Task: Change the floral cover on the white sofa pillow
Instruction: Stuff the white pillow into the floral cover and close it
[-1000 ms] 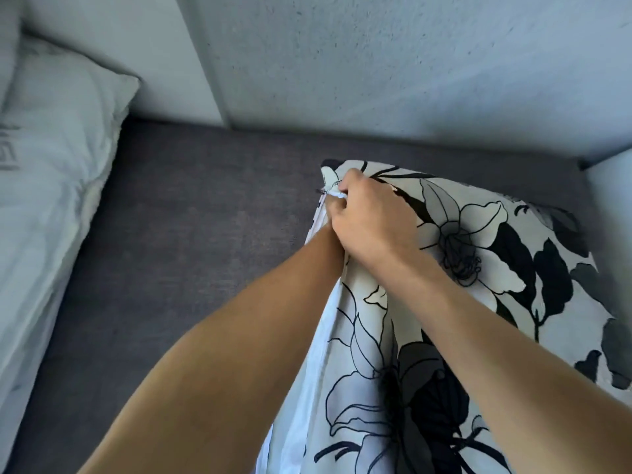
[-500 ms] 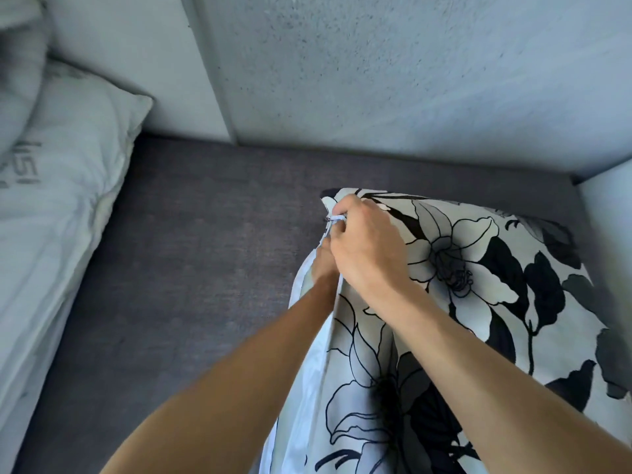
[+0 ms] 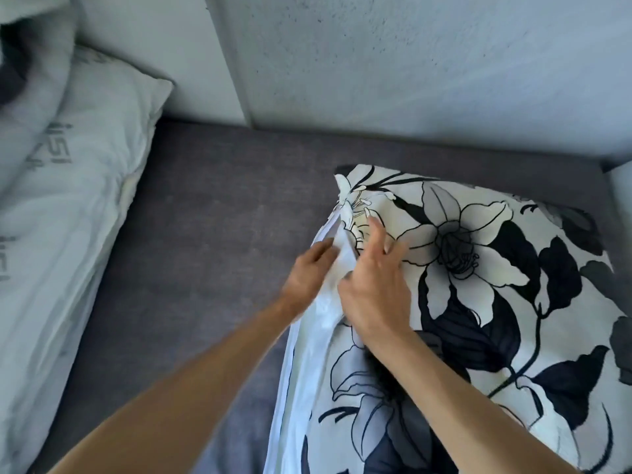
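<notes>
The floral cover (image 3: 478,285) is on the sofa pillow, which lies on the grey sofa seat (image 3: 212,251) toward the right, its left edge facing the person. Along that edge the cover looks open, and a strip of the white pillow (image 3: 307,336) shows through the gap from near the top corner down to the bottom of the view. The left hand (image 3: 307,271) sits at this opening with its fingers against the white fabric; motion blur makes it impossible to tell whether they pinch it. The right hand (image 3: 372,285) rests on the cover's edge with fingers spread and loosely extended, holding nothing clearly. By this reading, only the opening step is done: the pillow must be pulled out and a new cover fitted. 1 white pillow (image 3: 68,200) lies at the left.
</notes>
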